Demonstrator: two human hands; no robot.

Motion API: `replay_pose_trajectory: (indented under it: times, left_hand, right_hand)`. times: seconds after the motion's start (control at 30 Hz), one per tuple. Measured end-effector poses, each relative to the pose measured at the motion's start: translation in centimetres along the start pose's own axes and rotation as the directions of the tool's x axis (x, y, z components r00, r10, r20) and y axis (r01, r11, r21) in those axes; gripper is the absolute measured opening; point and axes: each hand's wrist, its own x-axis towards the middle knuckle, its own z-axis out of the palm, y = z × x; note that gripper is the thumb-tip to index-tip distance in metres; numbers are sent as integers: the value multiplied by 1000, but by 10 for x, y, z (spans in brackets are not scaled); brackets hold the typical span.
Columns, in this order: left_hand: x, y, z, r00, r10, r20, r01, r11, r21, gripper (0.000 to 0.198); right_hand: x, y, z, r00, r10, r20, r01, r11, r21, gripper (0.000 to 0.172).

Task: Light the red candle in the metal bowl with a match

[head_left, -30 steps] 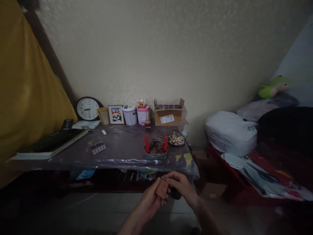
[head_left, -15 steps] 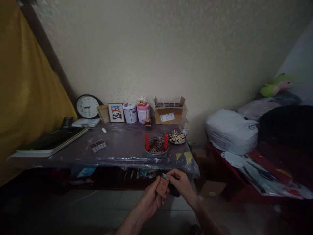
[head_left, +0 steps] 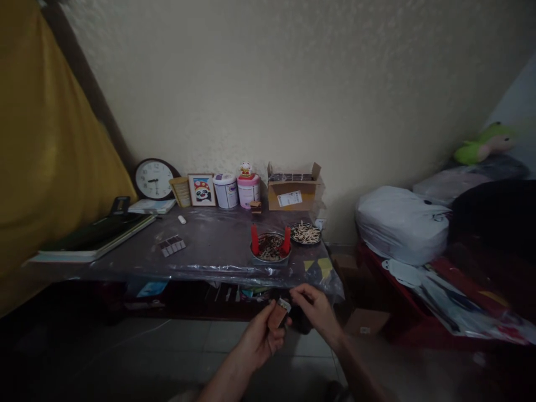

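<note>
My left hand (head_left: pixel 259 338) is closed around a small brown matchbox (head_left: pixel 277 314), held upright in front of the table's front edge. Its inner tray shows pale at the top right corner. My right hand (head_left: pixel 315 309) is beside it, fingers pinched at that open end of the matchbox; whether a match is between them is too small to tell. Both hands hover over the floor below the table (head_left: pixel 209 254), just in front of a metal bowl (head_left: pixel 270 252) with two red candles (head_left: pixel 254 239) standing in it. A second dish of pale matchsticks (head_left: pixel 305 233) sits behind the bowl.
A row of matchboxes (head_left: pixel 172 245) lies mid-table. A clock (head_left: pixel 153 179), framed picture (head_left: pixel 201 189), two tubs (head_left: pixel 237 191) and a cardboard box (head_left: pixel 294 193) line the wall. Books (head_left: pixel 90 240) lie at left. Bags and a white bundle (head_left: pixel 400 223) fill the right.
Both hands have risen slightly toward the table edge. The matchbox has turned more edge-on and its tray shows pushed out at the top. The view has shifted a little to the left.
</note>
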Motion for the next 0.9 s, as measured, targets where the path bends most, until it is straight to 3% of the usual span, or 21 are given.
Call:
replay_pose_trajectory:
  times: [0.17, 0.37, 0.63, 0.77, 0.9]
  left_hand:
    - [0, -4, 1, 992, 106, -61, -97, 986, 135, 34]
    - [-2, -7, 5, 969, 230, -87, -183, 913, 364, 42]
    - [-1, -9, 2, 970, 235, -58, -183, 869, 460, 48]
    - [0, -11, 2, 979, 189, -82, -122, 854, 506, 48]
    - [3, -12, -2, 984, 173, -37, -124, 824, 553, 52]
  right_hand:
    - [-4, -11, -2, 989, -97, 115, 113, 984, -135, 18]
    - [-8, -4, 2, 966, -137, 221, 190, 951, -242, 15]
    - [-13, -4, 0, 912, -143, 384, 315, 845, -433, 22]
    - [-13, -1, -1, 894, -99, 436, 321, 822, -471, 20]
    - [-13, 2, -3, 885, -66, 460, 314, 815, -488, 18]
